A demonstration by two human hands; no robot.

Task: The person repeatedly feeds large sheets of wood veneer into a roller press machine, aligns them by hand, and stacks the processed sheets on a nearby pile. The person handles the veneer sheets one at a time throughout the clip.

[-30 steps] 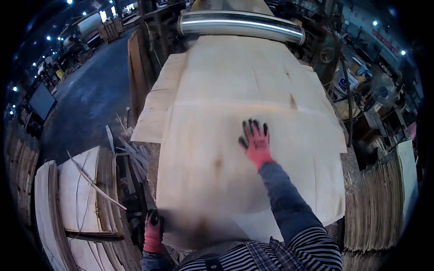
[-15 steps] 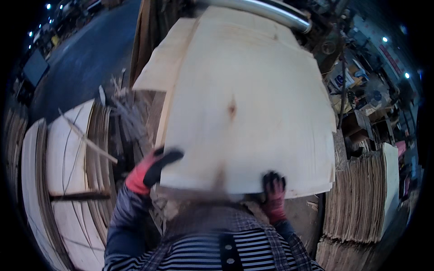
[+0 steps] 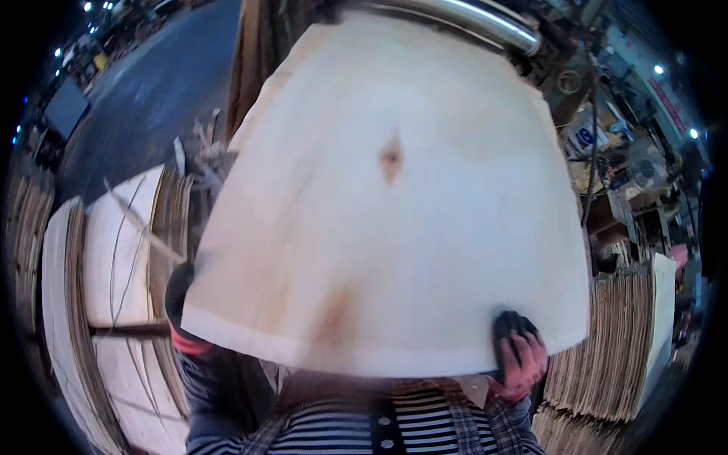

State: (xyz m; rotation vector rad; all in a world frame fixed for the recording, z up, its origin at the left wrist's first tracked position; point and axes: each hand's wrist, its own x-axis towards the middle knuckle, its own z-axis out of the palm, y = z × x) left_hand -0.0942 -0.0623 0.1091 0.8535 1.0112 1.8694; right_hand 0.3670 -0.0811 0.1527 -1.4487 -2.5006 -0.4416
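A large pale wood veneer sheet (image 3: pixel 455 227) with a brown knot fills the middle, its near edge raised close to my body. At its near left corner, my left hand (image 3: pixel 180 299), in a red and black work glove, grips the side edge; part of the hand is hidden by the sheet. My right hand (image 3: pixel 520 353), gloved alike, is closed over the near edge toward the right corner, fingers on top and thumb out of sight. Beyond the sheet's far end lies a shiny metal roller (image 3: pixel 485 19).
Bundles of stacked veneer (image 3: pixel 121 250) stand on the left, with a thin wood strip (image 3: pixel 144 227) leaning across them. Another tall veneer stack (image 3: pixel 599 341) is at the right. Behind it are a fan (image 3: pixel 646 168) and clutter. A dark floor (image 3: pixel 159 98) stretches away far left.
The sheet's near edge has come up and toward me, now covering the left-hand pieces beneath. My left hand has moved left and down onto its edge; my right hand has shifted right and nearer.
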